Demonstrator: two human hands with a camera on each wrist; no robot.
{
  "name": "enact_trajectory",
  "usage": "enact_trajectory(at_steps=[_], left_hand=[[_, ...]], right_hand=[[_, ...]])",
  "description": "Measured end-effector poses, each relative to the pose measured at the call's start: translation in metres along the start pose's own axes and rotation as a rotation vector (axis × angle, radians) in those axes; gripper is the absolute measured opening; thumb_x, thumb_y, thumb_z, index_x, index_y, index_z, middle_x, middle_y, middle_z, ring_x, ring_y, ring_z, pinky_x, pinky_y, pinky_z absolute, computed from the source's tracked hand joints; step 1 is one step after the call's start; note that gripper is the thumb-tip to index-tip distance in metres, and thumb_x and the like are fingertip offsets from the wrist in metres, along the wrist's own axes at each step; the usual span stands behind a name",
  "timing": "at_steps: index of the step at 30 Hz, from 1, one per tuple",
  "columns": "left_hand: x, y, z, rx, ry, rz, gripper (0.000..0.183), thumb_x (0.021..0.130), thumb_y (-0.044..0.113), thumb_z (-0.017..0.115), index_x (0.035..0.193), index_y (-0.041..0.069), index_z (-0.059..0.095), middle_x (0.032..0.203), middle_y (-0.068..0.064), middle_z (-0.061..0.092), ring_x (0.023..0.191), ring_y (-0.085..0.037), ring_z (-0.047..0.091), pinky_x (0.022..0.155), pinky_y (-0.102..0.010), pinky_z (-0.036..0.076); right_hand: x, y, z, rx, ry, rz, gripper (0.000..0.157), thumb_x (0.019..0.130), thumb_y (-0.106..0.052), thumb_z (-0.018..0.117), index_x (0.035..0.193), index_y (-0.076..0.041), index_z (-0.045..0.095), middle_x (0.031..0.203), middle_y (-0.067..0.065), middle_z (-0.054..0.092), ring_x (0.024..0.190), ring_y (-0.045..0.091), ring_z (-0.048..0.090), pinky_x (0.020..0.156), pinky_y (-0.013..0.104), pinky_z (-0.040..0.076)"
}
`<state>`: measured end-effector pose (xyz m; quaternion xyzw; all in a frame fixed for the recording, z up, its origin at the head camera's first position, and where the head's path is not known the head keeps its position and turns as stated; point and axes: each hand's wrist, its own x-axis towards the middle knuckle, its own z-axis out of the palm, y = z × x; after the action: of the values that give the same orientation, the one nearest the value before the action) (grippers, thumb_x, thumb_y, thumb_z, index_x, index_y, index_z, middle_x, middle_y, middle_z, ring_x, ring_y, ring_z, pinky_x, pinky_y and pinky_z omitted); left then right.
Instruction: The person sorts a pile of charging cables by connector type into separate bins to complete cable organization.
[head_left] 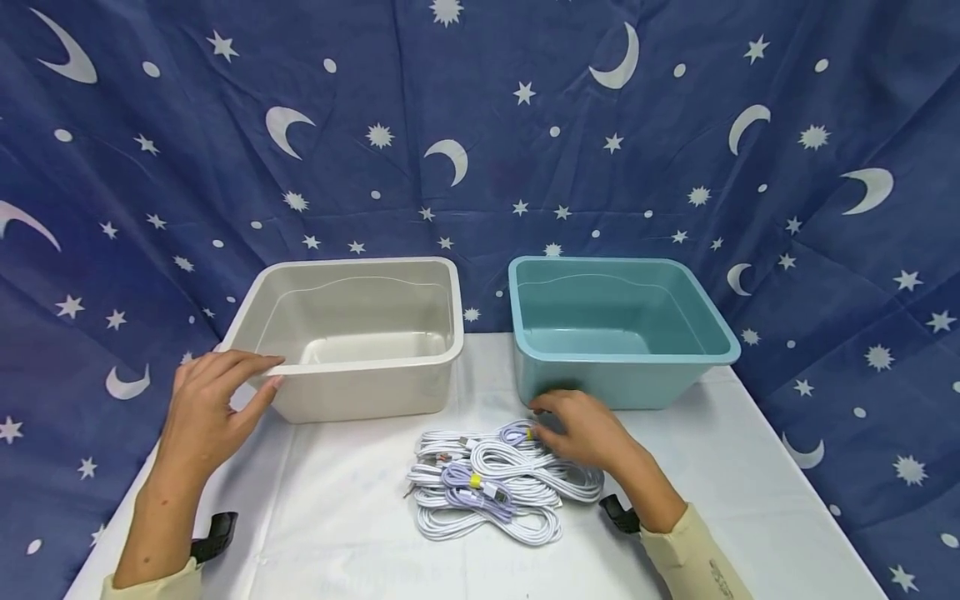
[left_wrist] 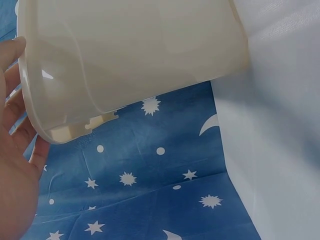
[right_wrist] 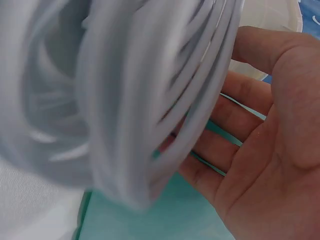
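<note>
My left hand (head_left: 213, 400) is at the near left corner of the light grey bin (head_left: 367, 393). Its thumb lies on the outer side of the rim, with the other fingers over or behind it, as the left wrist view also shows. My right hand (head_left: 581, 425) reaches over the far right of a pile of coiled white cables (head_left: 517, 462), thumb and fingers apart. The thumb is beside a lilac cable (head_left: 515, 432) with a yellow tie. In the right wrist view, a blurred white coil (right_wrist: 135, 100) hides the fingertips.
A teal bin (head_left: 622, 385) stands just beyond my right hand, right of the grey one. Another lilac cable with a yellow tie (head_left: 476, 481) lies on top of the pile. White cloth (head_left: 337, 508) covers the table; a blue star-and-moon curtain (head_left: 480, 108) hangs behind and along the sides.
</note>
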<state>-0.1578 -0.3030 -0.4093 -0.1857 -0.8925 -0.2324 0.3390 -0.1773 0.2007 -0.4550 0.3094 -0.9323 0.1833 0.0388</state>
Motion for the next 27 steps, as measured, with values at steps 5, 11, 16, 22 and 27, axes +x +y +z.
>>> enact_trajectory(at_steps=[5, 11, 16, 22, 27], left_hand=[[-0.0002, 0.0005, 0.0034, -0.016, -0.002, -0.008, 0.031, 0.086, 0.008, 0.085, 0.117, 0.011, 0.080, 0.107, -0.008, 0.075, 0.105, -0.030, 0.061, 0.096, -0.054, 0.033], [-0.0005, -0.0021, 0.0034, -0.023, 0.006, 0.002, 0.031, 0.086, 0.008, 0.084, 0.116, 0.010, 0.080, 0.106, -0.008, 0.075, 0.104, -0.030, 0.061, 0.096, -0.054, 0.033], [0.0023, -0.0035, 0.0020, -0.027, 0.008, 0.010, 0.030, 0.086, 0.008, 0.083, 0.116, 0.010, 0.080, 0.106, -0.008, 0.075, 0.104, -0.030, 0.061, 0.098, -0.053, 0.033], [0.0018, -0.0023, 0.0013, -0.028, 0.006, -0.004, 0.029, 0.086, 0.008, 0.083, 0.116, 0.010, 0.080, 0.106, -0.008, 0.074, 0.104, -0.029, 0.061, 0.098, -0.052, 0.033], [-0.0001, -0.0017, 0.0012, -0.028, 0.012, 0.002, 0.029, 0.086, 0.008, 0.083, 0.115, 0.009, 0.081, 0.106, -0.009, 0.075, 0.103, -0.030, 0.061, 0.097, -0.050, 0.033]], right_hand=[[0.0035, -0.0002, 0.0015, 0.037, -0.030, 0.005, 0.030, 0.096, -0.017, 0.080, 0.123, -0.006, 0.077, 0.112, 0.004, 0.078, 0.104, 0.023, 0.073, 0.088, 0.045, 0.060], [0.0053, 0.0002, 0.0057, 0.078, -0.066, 0.002, 0.027, 0.095, -0.015, 0.079, 0.121, -0.007, 0.078, 0.106, 0.001, 0.078, 0.098, 0.018, 0.073, 0.085, 0.041, 0.060], [0.0057, -0.0026, 0.0082, 0.076, -0.074, 0.007, 0.025, 0.093, -0.012, 0.081, 0.118, -0.008, 0.079, 0.105, 0.000, 0.078, 0.097, 0.018, 0.073, 0.084, 0.040, 0.060], [0.0055, -0.0054, 0.0099, 0.049, -0.069, -0.014, 0.018, 0.093, -0.010, 0.080, 0.112, -0.011, 0.082, 0.108, -0.002, 0.078, 0.102, 0.019, 0.073, 0.089, 0.042, 0.060], [0.0053, -0.0048, 0.0091, 0.041, -0.062, -0.030, 0.016, 0.093, -0.009, 0.080, 0.108, -0.014, 0.081, 0.106, -0.004, 0.076, 0.099, 0.018, 0.072, 0.086, 0.041, 0.059]])
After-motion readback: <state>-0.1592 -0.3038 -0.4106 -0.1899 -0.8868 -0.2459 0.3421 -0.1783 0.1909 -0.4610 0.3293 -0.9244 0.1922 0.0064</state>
